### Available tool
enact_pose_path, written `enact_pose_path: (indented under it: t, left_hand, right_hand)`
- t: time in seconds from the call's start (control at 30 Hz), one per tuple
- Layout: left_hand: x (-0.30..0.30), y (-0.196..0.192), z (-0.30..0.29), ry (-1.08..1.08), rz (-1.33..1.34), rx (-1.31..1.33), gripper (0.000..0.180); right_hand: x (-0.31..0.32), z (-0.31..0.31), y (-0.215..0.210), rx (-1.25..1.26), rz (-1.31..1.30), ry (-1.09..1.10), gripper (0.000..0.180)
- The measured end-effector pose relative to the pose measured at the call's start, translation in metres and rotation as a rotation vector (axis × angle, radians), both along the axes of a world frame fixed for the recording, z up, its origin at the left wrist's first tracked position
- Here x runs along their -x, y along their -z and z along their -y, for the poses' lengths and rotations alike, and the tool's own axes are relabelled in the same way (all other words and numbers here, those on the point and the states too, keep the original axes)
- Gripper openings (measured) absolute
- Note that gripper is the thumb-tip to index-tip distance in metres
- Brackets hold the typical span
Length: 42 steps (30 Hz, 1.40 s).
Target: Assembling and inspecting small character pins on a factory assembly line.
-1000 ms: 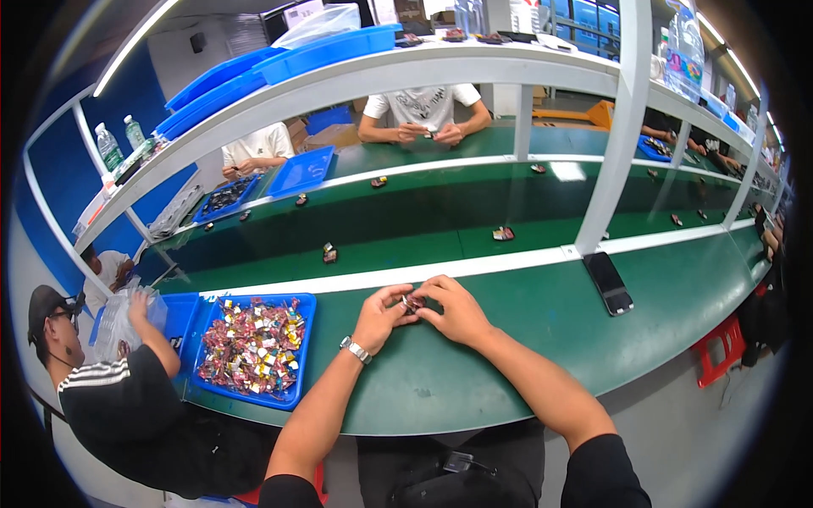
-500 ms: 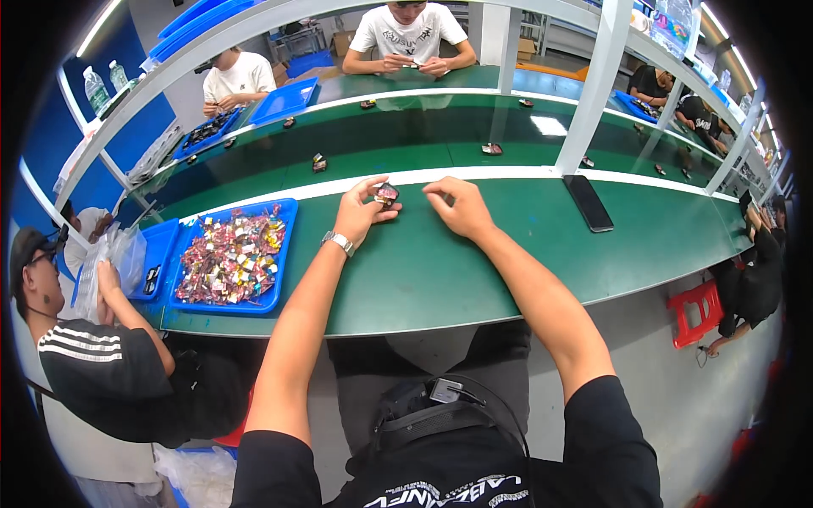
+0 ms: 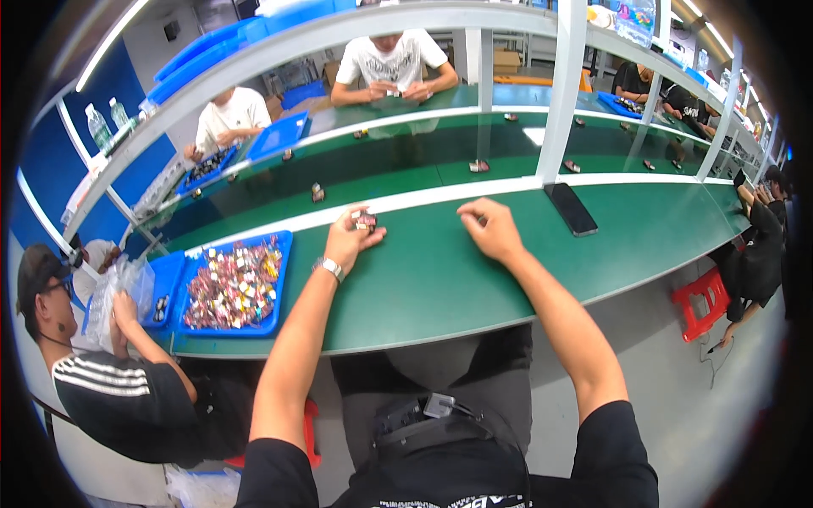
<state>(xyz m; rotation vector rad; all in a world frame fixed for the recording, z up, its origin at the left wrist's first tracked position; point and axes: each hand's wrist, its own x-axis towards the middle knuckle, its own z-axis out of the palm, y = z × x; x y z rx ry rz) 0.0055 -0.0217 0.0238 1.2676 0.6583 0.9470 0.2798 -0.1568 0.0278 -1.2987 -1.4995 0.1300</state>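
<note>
My left hand [image 3: 349, 240] rests on the green table [image 3: 440, 279] with its fingers closed on a small dark and red part [image 3: 366, 222], held near the white strip along the table's far side. A watch is on that wrist. My right hand [image 3: 487, 227] lies about a hand's width to the right, fingers curled loosely on the table, nothing visible in it.
A blue tray [image 3: 235, 284] full of small red and mixed parts sits left of my left hand. A black phone [image 3: 570, 208] lies to the right. A seated person [image 3: 102, 356] handles a clear bag at far left. Loose parts sit on the conveyor [image 3: 406, 169], with other workers beyond.
My two hands were together on the small part; they have drawn apart, the left keeping the part, the right moving off to the right. The view has tilted down.
</note>
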Motion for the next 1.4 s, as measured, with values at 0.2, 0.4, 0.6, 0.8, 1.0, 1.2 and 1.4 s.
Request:
enact_pose_path:
  t: [0.2, 0.4, 0.6, 0.8, 1.0, 1.2, 1.4]
  left_hand:
    - [-0.011, -0.003, -0.012, -0.041, -0.166, -0.176, 0.017]
    - [-0.019, 0.008, -0.013, -0.162, -0.306, -0.254, 0.015]
    - [-0.015, 0.0, -0.008, 0.078, -0.073, 0.029, 0.037]
    - [-0.009, -0.001, -0.018, 0.231, -0.027, 0.128, 0.041]
    - [-0.007, -0.002, -0.013, 0.25, -0.03, 0.122, 0.041]
    - [-0.004, -0.001, -0.01, 0.273, -0.012, 0.143, 0.042]
    - [-0.004, 0.001, -0.012, 0.279, 0.009, 0.15, 0.04]
  right_hand:
    - [0.057, -0.04, -0.012, 0.001, 0.049, -0.18, 0.019]
    - [0.095, -0.074, -0.018, -0.011, 0.131, -0.252, 0.026]
    - [0.093, -0.082, -0.004, -0.017, 0.235, -0.249, 0.024]
    - [0.09, -0.086, -0.006, 0.069, 0.304, -0.209, 0.023]
    - [0.088, -0.079, -0.007, 0.097, 0.271, -0.248, 0.022]
    - [0.083, -0.078, 0.001, 0.082, 0.256, -0.274, 0.02]
    - [0.086, -0.076, -0.005, 0.107, 0.3, -0.229, 0.022]
